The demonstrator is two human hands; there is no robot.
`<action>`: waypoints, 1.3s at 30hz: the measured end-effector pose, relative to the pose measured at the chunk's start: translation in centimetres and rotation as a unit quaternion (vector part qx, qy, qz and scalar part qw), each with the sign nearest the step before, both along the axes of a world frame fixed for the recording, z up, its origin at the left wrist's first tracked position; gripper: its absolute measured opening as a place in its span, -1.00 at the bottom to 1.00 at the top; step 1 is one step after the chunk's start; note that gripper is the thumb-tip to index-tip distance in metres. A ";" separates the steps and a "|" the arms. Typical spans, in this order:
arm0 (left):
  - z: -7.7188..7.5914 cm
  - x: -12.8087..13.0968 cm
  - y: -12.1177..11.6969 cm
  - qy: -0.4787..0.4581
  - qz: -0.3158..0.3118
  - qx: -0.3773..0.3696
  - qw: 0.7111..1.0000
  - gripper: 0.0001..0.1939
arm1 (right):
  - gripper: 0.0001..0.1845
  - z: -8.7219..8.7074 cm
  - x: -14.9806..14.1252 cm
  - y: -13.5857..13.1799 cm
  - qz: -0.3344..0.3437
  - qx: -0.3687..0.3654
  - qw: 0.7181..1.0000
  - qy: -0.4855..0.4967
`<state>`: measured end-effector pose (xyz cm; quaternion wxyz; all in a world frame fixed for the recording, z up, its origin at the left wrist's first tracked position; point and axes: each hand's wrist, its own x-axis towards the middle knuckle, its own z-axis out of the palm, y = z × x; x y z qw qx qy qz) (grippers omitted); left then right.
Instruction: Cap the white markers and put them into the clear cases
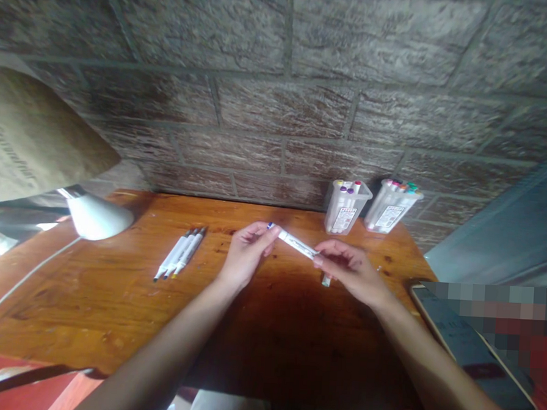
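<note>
A white marker [298, 243] with dark print on its barrel is held slanting above the table. At its blue-tipped end, my left hand [249, 252] pinches it between thumb and fingers. The other end is gripped by my right hand [349, 267], its thumb and fingertips closed on the barrel. Below the right fingers shows a small pale piece [326, 280]; whether it is held or lies on the table I cannot tell. To the left, several white markers [179, 253] lie side by side on the wood.
Two clear plastic boxes of markers [344, 210] [391, 208] stand at the back right against the brick wall [242, 105]. A lamp with a white base [101, 217] and brown shade [34, 137] is at the left. A tablet [467, 350] lies at the wooden table's [125, 307] right edge.
</note>
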<state>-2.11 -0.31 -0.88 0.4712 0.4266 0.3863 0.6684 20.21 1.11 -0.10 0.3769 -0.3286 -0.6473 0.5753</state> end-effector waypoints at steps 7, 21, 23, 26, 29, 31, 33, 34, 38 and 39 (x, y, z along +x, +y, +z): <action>0.5 0.6 -0.8 0.173 -0.057 0.034 0.983 -0.69 | -0.73 0.1 -0.1 -0.9 0.131 0.047 0.986 -0.088; -1.0 1.0 -0.4 0.303 -0.049 0.058 0.950 -0.56 | -0.55 8.9 6.0 8.9 -0.323 0.291 0.900 0.039; -1.1 1.0 -0.3 0.300 -0.050 0.063 0.951 -0.55 | -0.60 9.7 6.4 10.0 -0.329 0.298 0.895 -0.031; -1.1 0.8 -0.2 0.292 -0.051 0.067 0.953 -0.55 | -0.60 9.6 6.1 10.7 -0.329 0.322 0.873 -0.159; -1.1 0.7 -0.2 0.289 -0.047 0.067 0.954 -0.54 | -0.57 8.8 5.3 10.7 -0.322 0.350 0.848 -0.235; -1.1 0.7 -0.2 0.290 -0.044 0.066 0.954 -0.54 | -0.44 8.3 4.8 10.4 -0.313 0.354 0.845 -0.252; -1.1 0.7 -0.2 0.290 -0.043 0.068 0.954 -0.55 | -0.29 8.0 4.5 10.1 -0.305 0.356 0.838 -0.278; -1.2 0.7 -0.2 0.289 -0.044 0.070 0.954 -0.55 | -0.28 7.9 4.4 10.0 -0.300 0.358 0.833 -0.295; -1.3 0.8 -0.1 0.287 -0.051 0.070 0.954 -0.53 | -0.47 7.5 4.5 9.9 -0.281 0.362 0.811 -0.363; -1.3 0.8 -0.1 0.288 -0.052 0.070 0.954 -0.52 | -0.52 7.5 4.5 9.9 -0.278 0.363 0.807 -0.375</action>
